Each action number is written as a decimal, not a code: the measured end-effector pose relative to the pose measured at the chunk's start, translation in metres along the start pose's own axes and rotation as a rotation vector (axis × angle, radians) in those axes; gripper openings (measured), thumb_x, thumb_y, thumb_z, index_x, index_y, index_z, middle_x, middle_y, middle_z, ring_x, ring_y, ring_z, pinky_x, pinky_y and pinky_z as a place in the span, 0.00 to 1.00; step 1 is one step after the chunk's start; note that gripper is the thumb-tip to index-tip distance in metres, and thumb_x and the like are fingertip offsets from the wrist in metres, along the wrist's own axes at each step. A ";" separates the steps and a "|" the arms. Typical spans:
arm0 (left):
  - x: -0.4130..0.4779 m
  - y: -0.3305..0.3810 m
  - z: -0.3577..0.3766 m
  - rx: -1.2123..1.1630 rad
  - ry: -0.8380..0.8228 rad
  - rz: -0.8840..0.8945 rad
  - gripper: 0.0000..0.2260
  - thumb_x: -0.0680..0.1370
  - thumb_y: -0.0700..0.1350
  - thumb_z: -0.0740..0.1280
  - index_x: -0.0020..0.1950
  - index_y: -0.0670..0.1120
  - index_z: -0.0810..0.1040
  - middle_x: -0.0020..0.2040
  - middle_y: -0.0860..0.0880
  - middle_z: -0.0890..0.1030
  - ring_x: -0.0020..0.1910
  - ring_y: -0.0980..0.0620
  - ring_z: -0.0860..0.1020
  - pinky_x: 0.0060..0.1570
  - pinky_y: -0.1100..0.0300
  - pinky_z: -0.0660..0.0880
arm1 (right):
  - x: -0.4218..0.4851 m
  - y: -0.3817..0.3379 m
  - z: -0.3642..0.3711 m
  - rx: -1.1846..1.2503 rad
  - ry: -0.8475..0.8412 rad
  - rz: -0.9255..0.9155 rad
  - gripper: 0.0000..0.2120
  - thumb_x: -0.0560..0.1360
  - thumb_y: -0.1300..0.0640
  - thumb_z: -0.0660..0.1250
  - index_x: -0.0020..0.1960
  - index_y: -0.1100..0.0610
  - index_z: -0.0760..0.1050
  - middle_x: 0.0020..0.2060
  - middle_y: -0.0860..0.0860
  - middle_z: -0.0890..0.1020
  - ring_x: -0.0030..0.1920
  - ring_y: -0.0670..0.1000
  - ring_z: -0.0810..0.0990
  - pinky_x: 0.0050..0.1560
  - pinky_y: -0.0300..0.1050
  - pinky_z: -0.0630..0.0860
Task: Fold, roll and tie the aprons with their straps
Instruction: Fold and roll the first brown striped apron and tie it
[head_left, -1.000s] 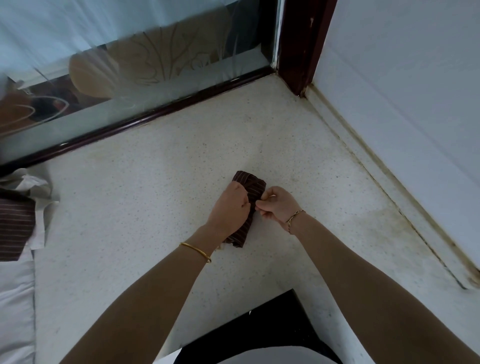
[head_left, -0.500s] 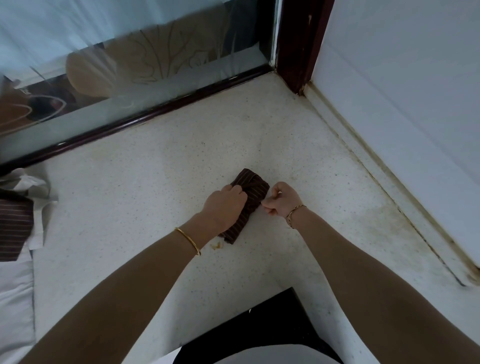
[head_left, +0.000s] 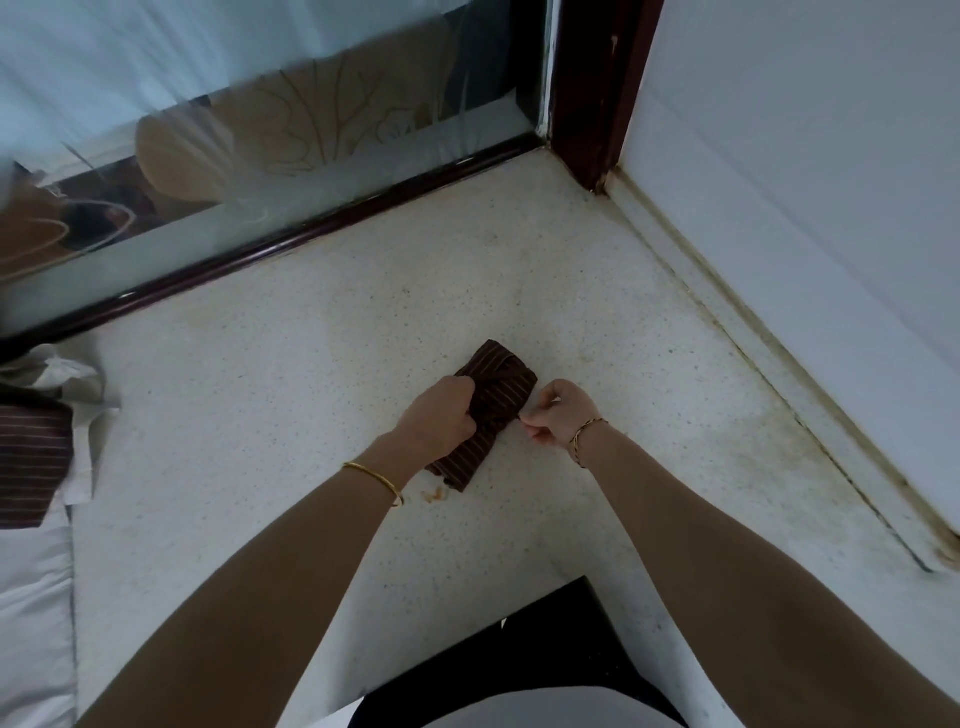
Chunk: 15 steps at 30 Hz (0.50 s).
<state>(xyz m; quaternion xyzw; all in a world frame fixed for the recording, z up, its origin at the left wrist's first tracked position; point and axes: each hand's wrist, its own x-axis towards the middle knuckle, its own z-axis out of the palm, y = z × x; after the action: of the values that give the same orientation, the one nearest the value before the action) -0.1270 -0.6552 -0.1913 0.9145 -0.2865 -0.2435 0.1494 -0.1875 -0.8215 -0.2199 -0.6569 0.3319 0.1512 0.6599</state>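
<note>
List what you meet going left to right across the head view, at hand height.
Striped cloth pile → left hand → rolled apron → right hand → white wall.

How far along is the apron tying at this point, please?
Done: the brown apron on the counter is already folded and rolled. In hand: the left hand grips the roll while the right hand pinches what looks like its strap, apparently tightening the tie. Left: finishing that knot, and the second apron at the left edge, which lies unrolled.
</note>
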 end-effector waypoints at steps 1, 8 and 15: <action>-0.001 0.000 -0.004 -0.086 0.024 -0.003 0.15 0.76 0.35 0.61 0.35 0.48 0.60 0.36 0.52 0.65 0.40 0.51 0.65 0.34 0.64 0.60 | -0.002 -0.001 -0.001 0.010 -0.021 0.016 0.14 0.73 0.69 0.68 0.39 0.57 0.66 0.34 0.56 0.78 0.32 0.49 0.77 0.33 0.41 0.78; 0.002 0.019 -0.058 -0.278 0.094 -0.008 0.02 0.77 0.39 0.61 0.46 0.42 0.68 0.43 0.44 0.73 0.40 0.50 0.69 0.40 0.58 0.67 | -0.017 -0.044 -0.013 -0.148 0.135 -0.217 0.09 0.74 0.68 0.65 0.51 0.57 0.74 0.43 0.51 0.78 0.40 0.50 0.77 0.39 0.43 0.77; 0.023 0.077 -0.147 -0.303 0.125 0.168 0.03 0.77 0.37 0.62 0.47 0.45 0.70 0.44 0.45 0.77 0.40 0.49 0.77 0.41 0.54 0.76 | -0.055 -0.136 -0.042 -0.116 0.262 -0.517 0.21 0.72 0.71 0.61 0.62 0.56 0.73 0.55 0.52 0.73 0.47 0.52 0.75 0.48 0.48 0.76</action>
<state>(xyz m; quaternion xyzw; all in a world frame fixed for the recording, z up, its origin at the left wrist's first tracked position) -0.0671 -0.7099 -0.0445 0.8677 -0.3118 -0.2134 0.3229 -0.1516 -0.8620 -0.0776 -0.7702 0.2267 -0.0893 0.5894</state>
